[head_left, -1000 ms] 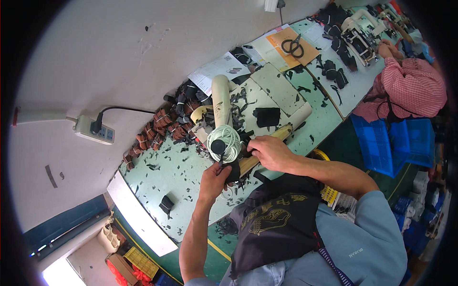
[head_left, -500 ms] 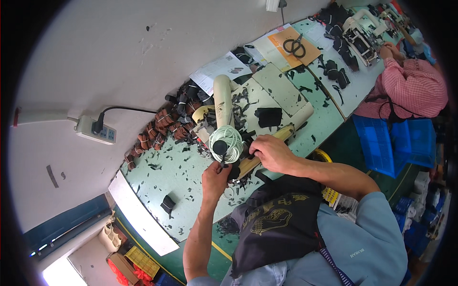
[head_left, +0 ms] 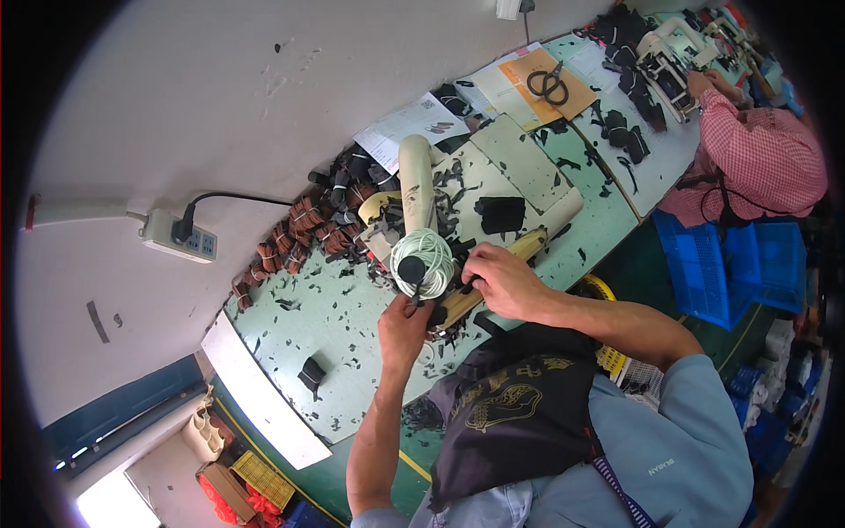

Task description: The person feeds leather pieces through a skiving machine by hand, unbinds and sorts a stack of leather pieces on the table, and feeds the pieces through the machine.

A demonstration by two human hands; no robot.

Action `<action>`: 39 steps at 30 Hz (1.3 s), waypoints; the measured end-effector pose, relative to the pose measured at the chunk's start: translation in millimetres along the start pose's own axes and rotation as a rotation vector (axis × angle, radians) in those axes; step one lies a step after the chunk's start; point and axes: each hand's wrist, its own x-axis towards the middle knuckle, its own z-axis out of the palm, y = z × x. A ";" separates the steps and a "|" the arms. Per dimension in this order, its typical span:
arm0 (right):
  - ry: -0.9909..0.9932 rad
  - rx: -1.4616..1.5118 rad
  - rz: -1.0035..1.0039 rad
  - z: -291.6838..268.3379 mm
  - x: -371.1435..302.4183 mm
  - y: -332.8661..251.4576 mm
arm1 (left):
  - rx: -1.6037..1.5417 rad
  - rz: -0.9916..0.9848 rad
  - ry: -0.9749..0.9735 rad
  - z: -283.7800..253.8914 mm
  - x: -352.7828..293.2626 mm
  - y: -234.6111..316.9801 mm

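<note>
My left hand (head_left: 403,333) is closed just below the head of a cream machine (head_left: 416,180), its fingers pinched on a small black piece partly hidden by the machine. A coil of pale green cord (head_left: 429,266) hangs around a black knob on the machine's head. To the right, my right hand (head_left: 503,280) is closed too, its fingertips pinching a dark strip above a yellowish wooden bar (head_left: 462,305). A stack of black pieces (head_left: 501,215) lies on the machine's cream bed behind my right hand.
Brown and black tied bundles (head_left: 308,214) line the wall beside the machine. Black scraps litter the pale green table (head_left: 290,330). Scissors (head_left: 547,85) rest on an orange envelope. A power strip (head_left: 179,236) is on the wall. At right sits a co-worker (head_left: 748,163) near blue crates (head_left: 704,264).
The view has shifted slightly. My hands stay at the machine's head, with only small finger movements. The co-worker's arm at far right has moved toward their machine.
</note>
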 end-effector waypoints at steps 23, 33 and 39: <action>0.007 -0.024 -0.061 10.4 2.5 -9.3 | 0.003 -0.105 -0.076 1.5 10.4 -4.9; -0.011 0.038 -0.034 1.2 -0.1 -9.0 | -0.152 -0.156 -0.150 -11.4 8.0 -10.0; -0.024 0.019 -0.027 -0.3 -0.4 -6.6 | 0.257 0.139 -0.387 3.0 -1.2 6.0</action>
